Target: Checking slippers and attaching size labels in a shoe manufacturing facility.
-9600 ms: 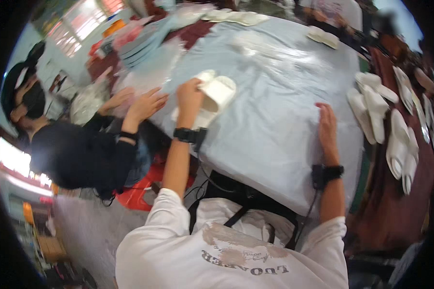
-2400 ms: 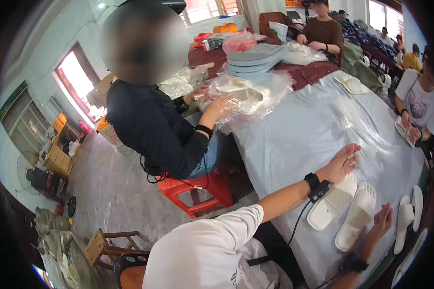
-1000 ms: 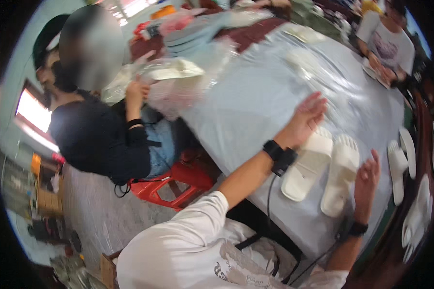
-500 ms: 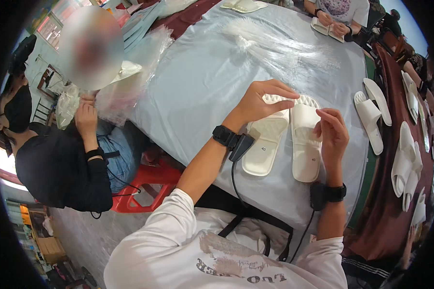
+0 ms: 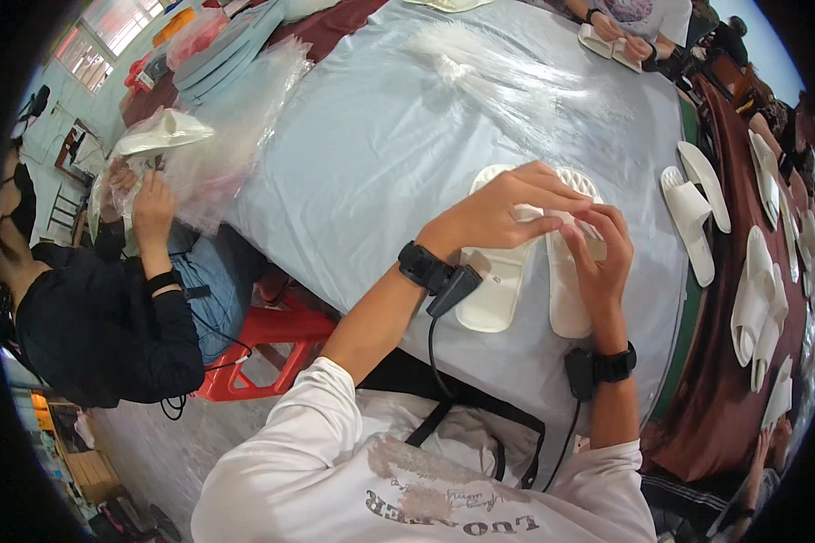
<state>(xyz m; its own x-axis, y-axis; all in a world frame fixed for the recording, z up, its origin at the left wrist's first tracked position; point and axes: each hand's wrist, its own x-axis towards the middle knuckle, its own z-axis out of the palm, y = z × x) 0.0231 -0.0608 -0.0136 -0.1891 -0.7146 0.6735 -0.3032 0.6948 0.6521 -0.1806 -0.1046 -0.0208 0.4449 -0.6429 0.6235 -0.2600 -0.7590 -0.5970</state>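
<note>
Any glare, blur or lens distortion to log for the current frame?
All in the head view: fisheye curving of the table edges, with black corners; shiny white streaks on the clear plastic; a bright window upper left; left hand, right hand and the nearby white slippers fairly sharp.

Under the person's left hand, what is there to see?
A white slipper lies there on the pale blue cloth. Its heel end and toe tip show; most of its strap is hidden by the left hand.
</note>
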